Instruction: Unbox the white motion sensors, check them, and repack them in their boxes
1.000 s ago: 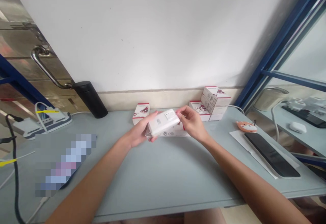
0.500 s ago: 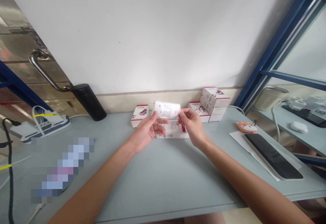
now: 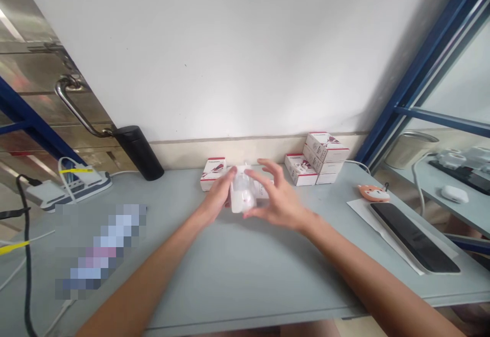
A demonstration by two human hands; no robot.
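Note:
A white rounded item in clear, shiny plastic [image 3: 243, 199] is held up above the desk, blurred by motion; I cannot tell its exact kind. My left hand [image 3: 219, 194] is closed on its left side, thumb at the upper edge. My right hand [image 3: 281, 196] is on its right with fingers spread, the index fingertip by the item's top and the thumb by its lower edge; whether they touch it is unclear. Behind the hands lies a white printed box [image 3: 264, 190], mostly hidden. A red and white box [image 3: 213, 173] stands just beyond my left hand.
Several red and white boxes [image 3: 321, 158] are stacked against the wall at right. A black bottle [image 3: 140, 153] and a power strip [image 3: 76, 191] stand at left, near a pixelated object [image 3: 103, 247]. At right lie a phone [image 3: 415, 237], paper [image 3: 363, 212] and an orange case [image 3: 373, 192].
The white item has turned from lying sideways to roughly upright and come lower. My right hand has gone from pinching its right end to spread fingers. The whole view has shifted slightly.

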